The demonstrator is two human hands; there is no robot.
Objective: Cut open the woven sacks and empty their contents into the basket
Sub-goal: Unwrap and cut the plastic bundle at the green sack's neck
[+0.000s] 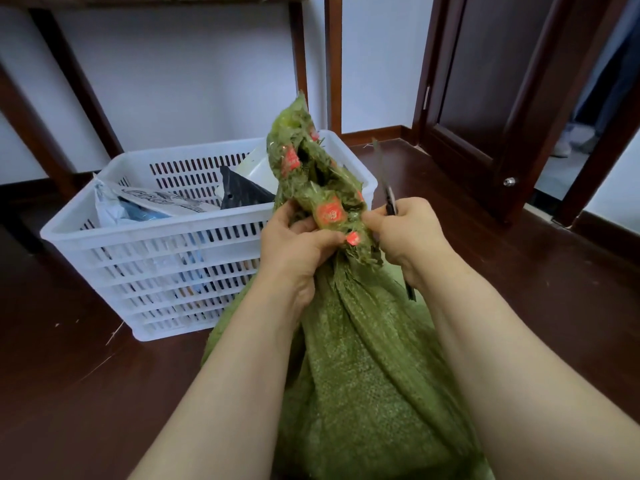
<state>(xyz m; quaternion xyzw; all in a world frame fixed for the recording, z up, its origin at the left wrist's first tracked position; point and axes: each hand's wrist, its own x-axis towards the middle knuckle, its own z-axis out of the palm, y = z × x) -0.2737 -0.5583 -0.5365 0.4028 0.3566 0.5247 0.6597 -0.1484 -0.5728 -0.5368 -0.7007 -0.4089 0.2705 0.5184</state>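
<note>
The left hand [294, 244] gripped the bunched neck of the green woven sack [363, 358]; the right hand [405, 233] pinched it too, holding a dark knife [390, 200]. The white basket [156, 233] stood just behind, with open floor [69, 375] at its left.

Single head-worn view, angled forward and down, close over the hands, floor beyond

The green woven plastic sack [360, 358] stands upright at six o'clock, its bunched neck, bound in clear tape with red-orange labels, rising to the centre. A slim dark cutter [390, 201] stands nearly upright at the neck's three o'clock. The white slotted plastic basket [156, 234], holding packages, sits just beside the sack at ten o'clock.
</note>
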